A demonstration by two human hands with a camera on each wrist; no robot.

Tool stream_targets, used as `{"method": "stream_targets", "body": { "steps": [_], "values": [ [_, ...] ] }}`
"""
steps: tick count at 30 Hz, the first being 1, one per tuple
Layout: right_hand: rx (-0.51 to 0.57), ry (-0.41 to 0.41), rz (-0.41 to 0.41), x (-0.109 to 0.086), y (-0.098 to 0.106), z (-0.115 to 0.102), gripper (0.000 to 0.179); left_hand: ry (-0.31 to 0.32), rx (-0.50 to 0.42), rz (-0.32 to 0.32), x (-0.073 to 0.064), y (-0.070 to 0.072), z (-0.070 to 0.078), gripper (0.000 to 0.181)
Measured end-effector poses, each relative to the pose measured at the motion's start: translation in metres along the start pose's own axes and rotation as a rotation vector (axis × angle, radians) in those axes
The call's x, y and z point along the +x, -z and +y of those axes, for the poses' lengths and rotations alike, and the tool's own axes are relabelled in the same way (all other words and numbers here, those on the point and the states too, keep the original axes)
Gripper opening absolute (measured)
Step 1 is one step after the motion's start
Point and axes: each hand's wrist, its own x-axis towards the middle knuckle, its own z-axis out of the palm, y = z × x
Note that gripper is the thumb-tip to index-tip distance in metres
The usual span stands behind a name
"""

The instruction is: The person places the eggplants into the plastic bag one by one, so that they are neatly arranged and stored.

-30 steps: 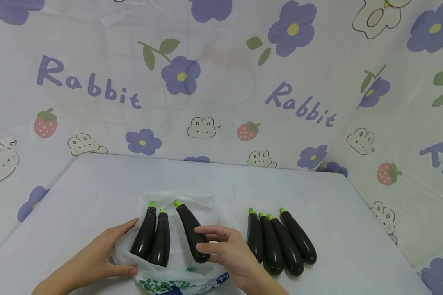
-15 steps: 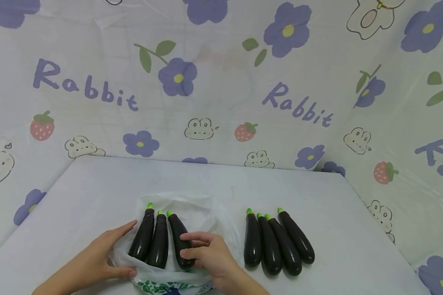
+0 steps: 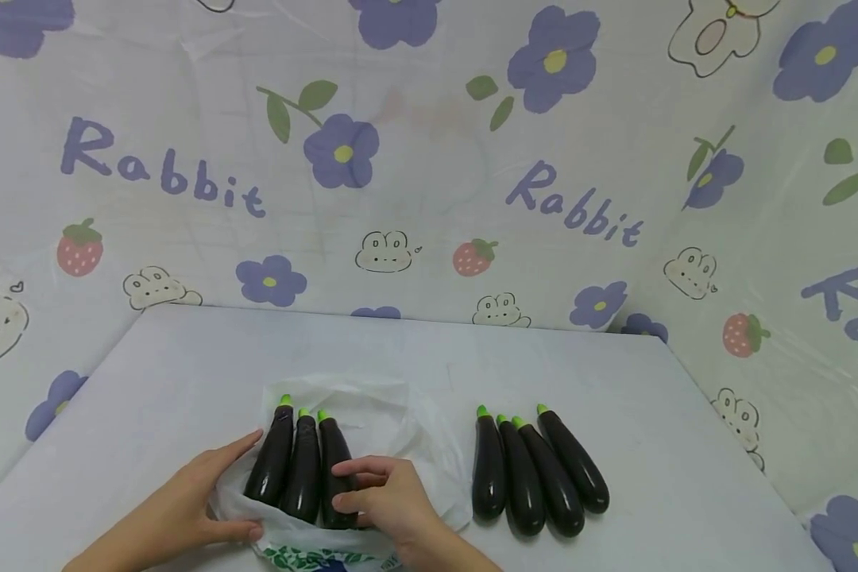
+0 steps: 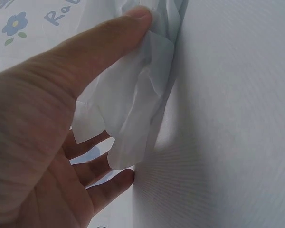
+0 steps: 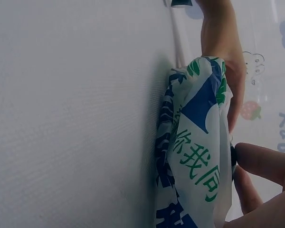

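You've got the long dark eggplant (image 3: pixel 333 446) between the thumb and fingers of your right hand (image 3: pixel 395 499), pinched from its right side near the fat rounded end. Its green stem points away from you, and it lies inside the opened white plastic bag (image 3: pixel 389 409), snug beside the middle eggplant (image 3: pixel 303 473). Left of that one is the outer eggplant (image 3: pixel 272 461), nearest your left hand (image 3: pixel 202 499), which is on the bag's left side with fingers stretched out and thumb spread wide across the near fold. Your left wrist view has that thumb on the crumpled plastic, other fingers extended behind it, so I'd call that hand spread, not gripping.

Past your right hand, outside the bag, four more eggplants (image 3: pixel 525 481) lie side by side on the white table (image 3: pixel 672 429), stems away from you, the rightmost splayed a bit from the rest. Your right wrist view catches the bag's green characters and blue print, with only a dark sliver of eggplant at your fingertips. Behind it all hangs a Rabbit-print cloth (image 3: pixel 429 191).
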Motion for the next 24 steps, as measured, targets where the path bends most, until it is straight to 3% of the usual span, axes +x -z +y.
{"method": "stream_targets", "body": {
  "steps": [24],
  "values": [
    [-0.005, -0.003, 0.024, 0.0005, -0.0031, 0.0027, 0.031, 0.003, 0.031, 0.014, -0.001, -0.0011, -0.0006, 0.104]
  ]
}}
